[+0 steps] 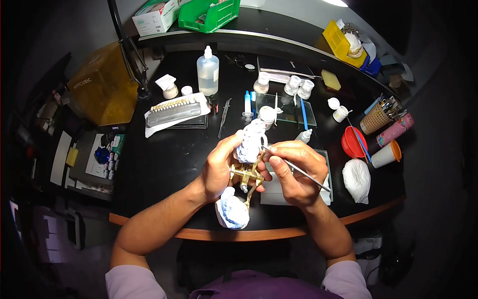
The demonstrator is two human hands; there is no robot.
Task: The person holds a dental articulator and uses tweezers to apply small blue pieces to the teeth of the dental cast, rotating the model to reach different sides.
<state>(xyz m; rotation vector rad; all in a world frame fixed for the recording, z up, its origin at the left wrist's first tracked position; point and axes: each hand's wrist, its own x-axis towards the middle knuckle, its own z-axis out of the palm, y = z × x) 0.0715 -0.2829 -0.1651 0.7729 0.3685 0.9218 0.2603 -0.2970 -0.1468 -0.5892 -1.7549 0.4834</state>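
My left hand (220,162) is closed around a brass dental articulator (244,173), opened wide over the front of the table. Its upper plaster cast (249,144), white-blue under bright light, rises beside my left thumb. The second plaster cast (233,212) hangs lower, near the table's front edge. My right hand (296,172) pinches a slim, dark-handled tool (306,174) like a pen. The tool's tip meets or nearly meets the right side of the upper cast; its exact kind is too small to tell. Some left fingers are hidden behind the articulator.
Behind the hands stand a clear dropper bottle (208,72), a tooth shade guide (177,110), a scalpel (225,117) and a white jar (267,115). To the right are a glass slab (294,117), a red bowl (352,142), a white cup (386,154) and crumpled tissue (356,180).
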